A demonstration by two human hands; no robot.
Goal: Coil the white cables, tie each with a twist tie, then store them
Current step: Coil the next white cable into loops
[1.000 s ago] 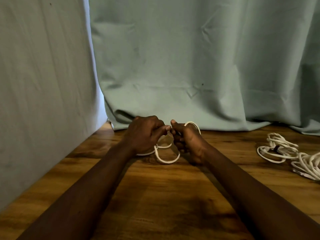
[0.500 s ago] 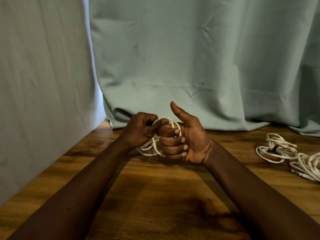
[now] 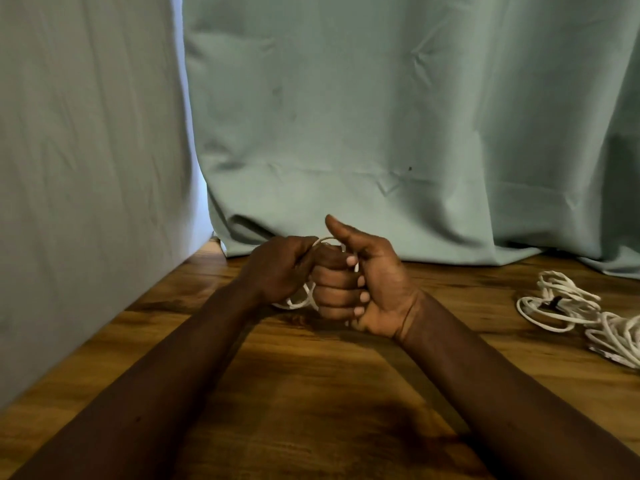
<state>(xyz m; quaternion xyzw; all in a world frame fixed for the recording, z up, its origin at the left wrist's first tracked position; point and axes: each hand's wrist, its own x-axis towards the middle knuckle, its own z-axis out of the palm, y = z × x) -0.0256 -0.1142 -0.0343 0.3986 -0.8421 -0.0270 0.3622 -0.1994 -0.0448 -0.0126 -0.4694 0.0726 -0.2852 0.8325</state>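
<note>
**Between your fingers (image 3: 337, 282): one white cable coil (image 3: 294, 303), gripped from both sides**

Right between your two hands is where the coil sits, and only bits of it show. One loop peeks over the top of your knuckles and a couple more hang out below them, down near the desk (image 3: 311, 393).

Your right hand (image 3: 375, 292) has all four fingers curled tight round the bundle, palm facing you, thumb sticking straight up and touching nothing. Your left hand (image 3: 277, 271) is pressed up against those fingers, curled as well and pinching the strand at the top of the coil. Whatever else is inside that grip is hidden, so I can't tell.

Well off to the right of your right-hand fingers, a second coil (image 3: 557, 308) lies flat on the desk with a dark tie (image 3: 555, 301) round it. Just past that, another white bundle (image 3: 620, 337) touches it and gets cut off by the frame edge. Beyond your fingertips hangs a pale green curtain (image 3: 381, 116).
</note>
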